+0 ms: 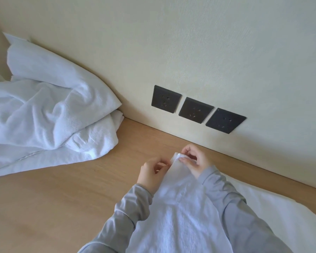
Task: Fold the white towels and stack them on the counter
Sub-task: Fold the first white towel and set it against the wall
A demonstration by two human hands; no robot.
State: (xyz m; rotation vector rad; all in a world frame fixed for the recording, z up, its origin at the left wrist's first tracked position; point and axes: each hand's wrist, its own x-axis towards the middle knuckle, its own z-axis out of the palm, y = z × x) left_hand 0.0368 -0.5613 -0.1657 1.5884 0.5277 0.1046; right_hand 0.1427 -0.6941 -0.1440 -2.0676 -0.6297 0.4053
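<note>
Pinched narrowly between the thumb and fingertips of the right hand (195, 162) is the far end of the white towel (181, 212). The left hand (150, 173) is curled at that end's left edge, and its fingertips appear to be closed on the cloth, though the contact is partly hidden. Both hands are set close together at 12 o'clock, so the held end is gathered narrow. The towel's long axis runs from 6 o'clock, between the grey sleeves, up to 12 o'clock over the wooden counter (71, 201). The right hand is slightly farther out, toward 1 o'clock. The coming fold is judged to depend on this end being spread toward 9 and 3 o'clock, or drawn back toward 6 o'clock. A pile of unfolded towels (44, 110) lies well apart at 10 o'clock, against the wall. More white cloth (281, 216) is seen at 4 o'clock; whether it belongs to the same towel cannot be told.
</note>
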